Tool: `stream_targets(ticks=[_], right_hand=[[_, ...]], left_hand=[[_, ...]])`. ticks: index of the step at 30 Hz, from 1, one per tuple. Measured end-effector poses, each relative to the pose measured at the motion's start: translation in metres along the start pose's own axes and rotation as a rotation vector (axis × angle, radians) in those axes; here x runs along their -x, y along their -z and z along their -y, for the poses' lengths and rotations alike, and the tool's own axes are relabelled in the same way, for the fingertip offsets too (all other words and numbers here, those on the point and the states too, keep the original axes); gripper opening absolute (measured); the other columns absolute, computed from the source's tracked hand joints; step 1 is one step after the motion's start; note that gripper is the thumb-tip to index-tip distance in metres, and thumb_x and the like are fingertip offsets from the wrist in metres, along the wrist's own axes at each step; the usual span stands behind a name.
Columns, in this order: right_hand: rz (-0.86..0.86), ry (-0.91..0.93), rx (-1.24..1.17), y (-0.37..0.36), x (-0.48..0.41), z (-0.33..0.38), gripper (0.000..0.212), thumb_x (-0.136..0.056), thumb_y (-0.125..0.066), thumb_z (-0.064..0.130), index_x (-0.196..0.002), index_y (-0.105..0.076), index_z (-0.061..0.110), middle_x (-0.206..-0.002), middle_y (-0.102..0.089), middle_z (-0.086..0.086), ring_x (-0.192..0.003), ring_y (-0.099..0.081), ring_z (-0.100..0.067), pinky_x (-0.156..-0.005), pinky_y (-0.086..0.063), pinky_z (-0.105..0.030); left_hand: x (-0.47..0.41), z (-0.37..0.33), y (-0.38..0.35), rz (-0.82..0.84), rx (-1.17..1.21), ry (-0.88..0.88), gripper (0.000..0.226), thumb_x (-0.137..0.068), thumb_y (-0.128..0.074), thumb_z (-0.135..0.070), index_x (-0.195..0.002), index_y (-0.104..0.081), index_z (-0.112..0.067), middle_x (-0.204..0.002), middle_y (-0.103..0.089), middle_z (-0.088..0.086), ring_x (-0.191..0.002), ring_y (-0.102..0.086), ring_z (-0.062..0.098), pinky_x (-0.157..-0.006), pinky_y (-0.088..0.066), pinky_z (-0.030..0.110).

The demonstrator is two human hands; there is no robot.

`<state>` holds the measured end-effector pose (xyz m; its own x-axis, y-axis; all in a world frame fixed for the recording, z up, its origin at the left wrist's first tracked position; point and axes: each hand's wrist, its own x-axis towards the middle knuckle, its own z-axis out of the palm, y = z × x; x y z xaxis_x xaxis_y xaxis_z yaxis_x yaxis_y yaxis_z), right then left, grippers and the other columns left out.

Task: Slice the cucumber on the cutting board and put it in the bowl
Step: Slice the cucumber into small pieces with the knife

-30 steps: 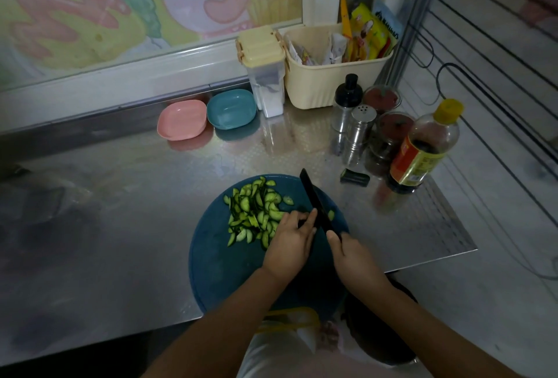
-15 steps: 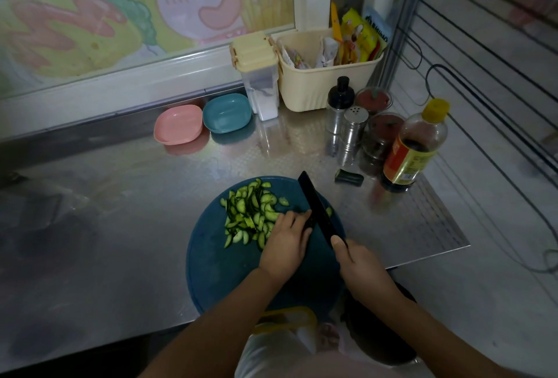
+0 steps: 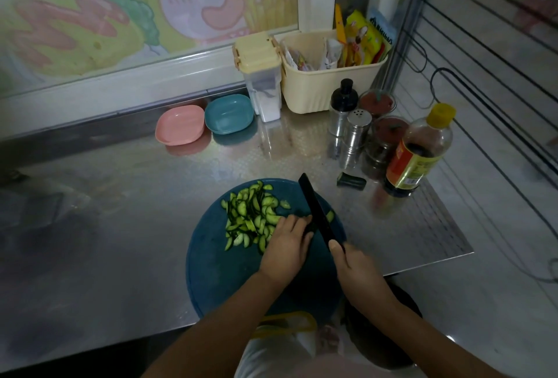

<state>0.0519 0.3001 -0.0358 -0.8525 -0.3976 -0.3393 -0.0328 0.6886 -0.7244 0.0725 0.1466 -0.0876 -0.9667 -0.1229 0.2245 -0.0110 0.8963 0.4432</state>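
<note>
- The short dark-green cucumber end (image 3: 308, 227) lies on the far right part of the round blue plastic cutting board (image 3: 217, 275). It is mostly hidden under fingertips, and its long axis appears to run left to right across the board.
- The left hand (image 3: 287, 249) reaches in from the board's near side. Its grip is closed, with the fingers curled down over the cucumber end and pinning it to the board.
- The right hand (image 3: 357, 275), at the board's near right edge, has its grip wrapped tight round the handle of the black-bladed kitchen knife (image 3: 315, 208). The thumb is laid on top.
- The blade runs from the near right toward the board's far edge, crosswise to the cucumber end and just right of the left fingertips. The next cut should fall close to those fingers.
- A heap of pale green cucumber slices (image 3: 252, 216) covers the board's far left part and touches the left hand. One stray slice (image 3: 331, 216) lies right of the blade.
- A shallow pink plastic bowl (image 3: 180, 129) and a teal plastic bowl (image 3: 229, 117) sit side by side on the brushed steel table (image 3: 120, 211). They are beyond the board's far edge, well apart from it, and hold no cucumber. The left hand is nearer to them.
</note>
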Motion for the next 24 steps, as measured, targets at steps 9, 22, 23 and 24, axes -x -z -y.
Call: stream_targets(ticks=[9, 22, 23, 24], right_hand=[[0.094, -0.053, -0.001, -0.004, -0.020, 0.000, 0.041, -0.101, -0.027, 0.040, -0.081, -0.049, 0.012, -0.064, -0.048, 0.000, -0.059, -0.047, -0.011, -0.052, -0.032, -0.023], [0.055, -0.038, -0.039, 0.003, -0.007, -0.001, 0.042, -0.100, -0.029, 0.040, -0.070, -0.045, 0.017, -0.061, -0.046, 0.001, -0.057, -0.045, -0.009, -0.052, -0.031, -0.022], [0.060, -0.043, -0.045, 0.004, -0.007, -0.001, 0.041, -0.101, -0.029, 0.040, -0.070, -0.045, 0.017, -0.062, -0.046, 0.002, -0.057, -0.045, -0.009, -0.052, -0.031, -0.022], [0.063, -0.042, -0.047, 0.004, -0.006, -0.001, 0.041, -0.101, -0.028, 0.040, -0.070, -0.045, 0.018, -0.062, -0.046, 0.002, -0.057, -0.045, -0.009, -0.052, -0.031, -0.022]], left_hand=[[-0.002, 0.001, 0.002, 0.001, 0.010, 0.009, 0.036, -0.092, -0.038, -0.027, -0.113, -0.058, -0.006, -0.093, -0.058, 0.009, -0.088, -0.042, 0.015, -0.080, -0.035, 0.027], [-0.002, -0.003, 0.004, 0.012, 0.024, 0.028, 0.034, -0.092, -0.037, -0.028, -0.112, -0.056, -0.009, -0.096, -0.056, 0.009, -0.090, -0.043, 0.017, -0.081, -0.035, 0.026], [-0.002, -0.003, 0.004, 0.009, 0.023, 0.030, 0.034, -0.092, -0.037, -0.028, -0.111, -0.056, -0.009, -0.096, -0.056, 0.009, -0.090, -0.043, 0.017, -0.081, -0.036, 0.026], [-0.001, -0.002, 0.004, 0.007, 0.020, 0.030, 0.034, -0.092, -0.037, -0.028, -0.110, -0.057, -0.008, -0.095, -0.056, 0.009, -0.089, -0.044, 0.017, -0.081, -0.036, 0.027]])
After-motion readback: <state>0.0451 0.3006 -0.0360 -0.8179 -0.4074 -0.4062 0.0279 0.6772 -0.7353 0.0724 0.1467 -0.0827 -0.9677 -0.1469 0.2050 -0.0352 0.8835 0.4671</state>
